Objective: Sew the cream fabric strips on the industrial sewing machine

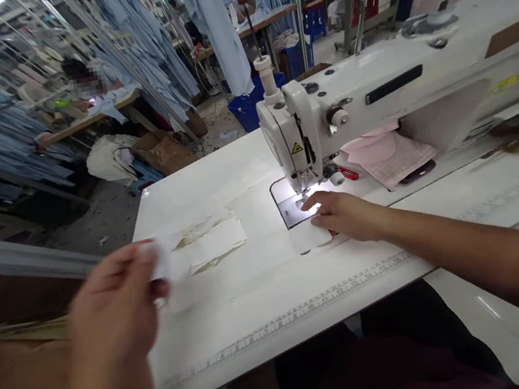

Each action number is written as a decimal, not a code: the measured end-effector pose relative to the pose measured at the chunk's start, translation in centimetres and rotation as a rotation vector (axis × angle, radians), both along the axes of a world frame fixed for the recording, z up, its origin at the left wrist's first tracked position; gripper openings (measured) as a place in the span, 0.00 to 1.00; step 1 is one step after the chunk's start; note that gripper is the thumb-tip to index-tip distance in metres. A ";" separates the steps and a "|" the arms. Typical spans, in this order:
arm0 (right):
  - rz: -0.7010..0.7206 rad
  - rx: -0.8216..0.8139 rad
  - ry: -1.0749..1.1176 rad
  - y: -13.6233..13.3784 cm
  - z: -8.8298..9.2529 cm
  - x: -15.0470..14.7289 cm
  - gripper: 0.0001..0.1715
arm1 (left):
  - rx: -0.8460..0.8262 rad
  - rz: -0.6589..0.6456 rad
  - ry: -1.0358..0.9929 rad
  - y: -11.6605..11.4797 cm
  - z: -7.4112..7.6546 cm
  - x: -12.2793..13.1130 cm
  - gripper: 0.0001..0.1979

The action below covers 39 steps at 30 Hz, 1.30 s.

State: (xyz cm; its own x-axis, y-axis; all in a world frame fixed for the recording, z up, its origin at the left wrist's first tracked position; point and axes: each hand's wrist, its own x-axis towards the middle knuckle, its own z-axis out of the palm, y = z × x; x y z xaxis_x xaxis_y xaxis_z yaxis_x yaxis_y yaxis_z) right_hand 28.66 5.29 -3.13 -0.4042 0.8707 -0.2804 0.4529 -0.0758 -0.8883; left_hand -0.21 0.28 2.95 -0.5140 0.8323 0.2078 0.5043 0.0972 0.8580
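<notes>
A white fabric piece (pixel 309 237) lies on the needle plate (pixel 292 212) just in front of the presser foot (pixel 303 191) of the white industrial sewing machine (pixel 384 77). The right hand (pixel 345 214) is open, its fingers spread flat and touching the top of this piece, with the fingertips just beside the presser foot. To the left of the machine's needle area, well apart from it, the left hand (pixel 111 305) is blurred, with its fingers curled towards a small white fabric scrap (pixel 158 261) at the fingertips; the blur hides whether they are gripping it.

Also left of the needle area, a loose pile of white lining pieces (pixel 208 246) lies on the white sewing table (pixel 245 170), and a measuring tape (pixel 308 309) runs along the table's near edge. Behind the needle, under the machine's arm, lies a stack of pink patterned fabric (pixel 385 157). Beyond the machine, pale blue garments (pixel 210 17) hang from racks, a blue crate (pixel 249 106) sits on the floor, and a co-worker (pixel 86 84) bends over a workbench (pixel 88 120).
</notes>
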 end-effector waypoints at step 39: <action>-0.150 0.039 0.348 -0.7 -2.2 0.0 0.22 | -0.373 -0.886 0.378 4.3 -5.3 10.6 0.15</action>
State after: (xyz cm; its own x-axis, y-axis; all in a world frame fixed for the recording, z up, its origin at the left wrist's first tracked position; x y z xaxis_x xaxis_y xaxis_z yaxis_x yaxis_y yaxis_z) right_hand 28.67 4.63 -5.32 -0.3366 0.9347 -0.1141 0.1103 -0.0812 -0.9906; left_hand 10.42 4.54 -2.31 0.3599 0.9251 -0.1209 0.7550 -0.2127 0.6202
